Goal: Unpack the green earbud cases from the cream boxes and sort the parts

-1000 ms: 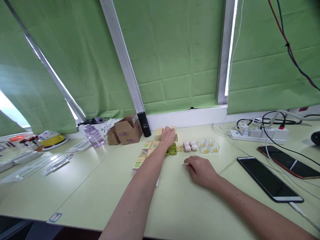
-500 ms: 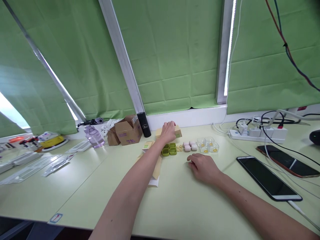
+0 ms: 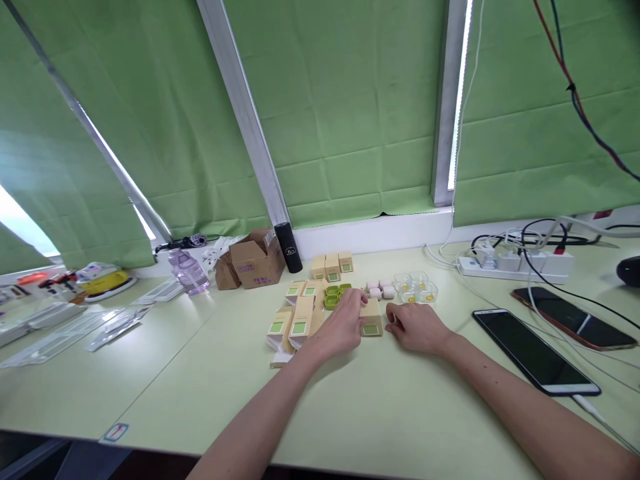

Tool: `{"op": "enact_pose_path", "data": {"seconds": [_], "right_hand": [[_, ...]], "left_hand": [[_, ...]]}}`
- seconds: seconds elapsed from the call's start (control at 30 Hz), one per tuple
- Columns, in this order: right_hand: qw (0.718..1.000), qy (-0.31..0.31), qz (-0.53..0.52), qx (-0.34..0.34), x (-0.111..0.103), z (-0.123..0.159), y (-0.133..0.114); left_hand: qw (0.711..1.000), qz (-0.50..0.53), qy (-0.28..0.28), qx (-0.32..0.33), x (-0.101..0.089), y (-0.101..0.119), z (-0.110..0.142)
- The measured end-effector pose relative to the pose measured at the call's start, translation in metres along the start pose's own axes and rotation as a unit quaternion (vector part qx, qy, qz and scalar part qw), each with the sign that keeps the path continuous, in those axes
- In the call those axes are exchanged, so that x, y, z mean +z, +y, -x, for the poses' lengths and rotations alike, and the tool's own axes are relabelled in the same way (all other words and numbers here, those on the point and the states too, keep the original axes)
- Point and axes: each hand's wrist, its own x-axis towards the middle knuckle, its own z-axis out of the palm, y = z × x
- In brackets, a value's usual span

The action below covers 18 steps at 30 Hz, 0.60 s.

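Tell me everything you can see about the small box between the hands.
The small box is tan, squarish and cardboard-looking, with a plain top and a green label on its near side. It sits flat on the table. The left hand is against its left side, the grip partly hidden; the right hand is just apart.

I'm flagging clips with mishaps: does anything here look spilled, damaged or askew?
Nothing spilled or damaged shows. The one untidy spot is the cables around the power strip at right, looping and crossing one another. What shows of the small tan box at the left hand looks intact.
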Motion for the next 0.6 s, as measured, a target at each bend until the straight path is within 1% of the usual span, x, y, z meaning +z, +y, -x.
{"op": "enact_pose_path", "data": {"seconds": [0.1, 0.23, 0.3, 0.43, 0.6], "right_hand": [[1.0, 0.0, -0.002, -0.001, 0.001, 0.0, 0.001], [1.0, 0.001, -0.004, -0.007, 0.002, 0.0, 0.002], [1.0, 0.003, -0.005, -0.012, 0.001, 0.0, 0.002], [0.999, 0.006, -0.017, -0.03, -0.003, 0.002, 0.0], [0.998, 0.019, -0.032, -0.055, -0.007, 0.004, -0.004]], "left_hand": [[0.999, 0.04, 0.021, -0.005, 0.009, -0.004, 0.007], [0.989, 0.12, 0.085, -0.021, 0.017, -0.012, 0.011], [0.979, 0.169, 0.106, -0.03, 0.022, -0.017, 0.012], [0.964, 0.236, 0.105, -0.059, 0.032, -0.022, 0.014], [0.955, 0.261, 0.122, -0.069, 0.04, -0.026, 0.012]]}}
